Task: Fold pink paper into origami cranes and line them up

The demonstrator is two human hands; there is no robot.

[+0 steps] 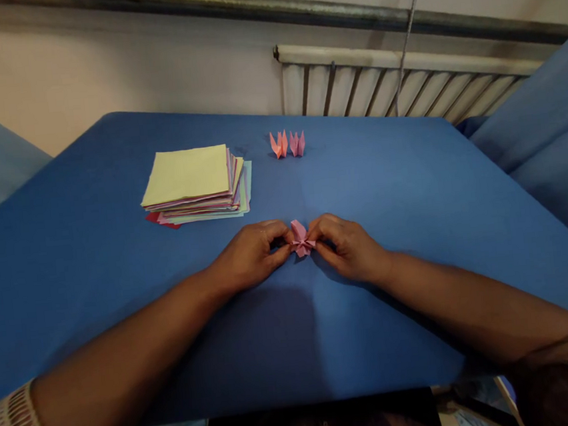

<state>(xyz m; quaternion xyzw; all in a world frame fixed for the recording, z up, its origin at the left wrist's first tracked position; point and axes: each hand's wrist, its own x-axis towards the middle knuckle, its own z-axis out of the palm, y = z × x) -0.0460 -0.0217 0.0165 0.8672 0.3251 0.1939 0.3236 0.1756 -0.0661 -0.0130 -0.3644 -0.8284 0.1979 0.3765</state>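
Observation:
A small pink folded paper piece (300,239) rests on the blue table (416,227) between my two hands. My left hand (252,253) pinches its left side with closed fingers. Its right side is pinched by my right hand (346,245). Both forearms lie on the tabletop.
A stack of coloured paper squares (193,183), yellow on top, lies at the back left. Two finished folded pieces, one orange (279,144) and one pink (297,143), stand behind my hands. A radiator (402,88) lines the wall beyond the table's far edge.

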